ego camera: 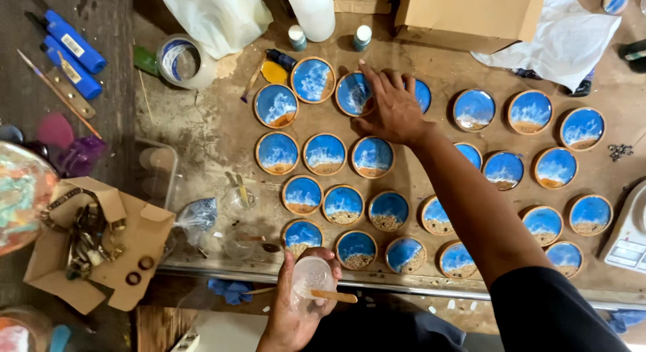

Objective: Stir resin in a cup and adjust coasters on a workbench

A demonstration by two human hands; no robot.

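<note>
Head view: right hand (pixel 393 110) flat, grip wide, on blue coaster (pixel 354 94); left hand (pixel 296 311) holds clear cup (pixel 311 276) w/ prob. wooden stick (pixel 333 296).

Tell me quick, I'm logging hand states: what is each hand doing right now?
Left hand: closed around a clear plastic cup with a wooden stick.
Right hand: open, fingers spread, resting on a blue round coaster.
</note>
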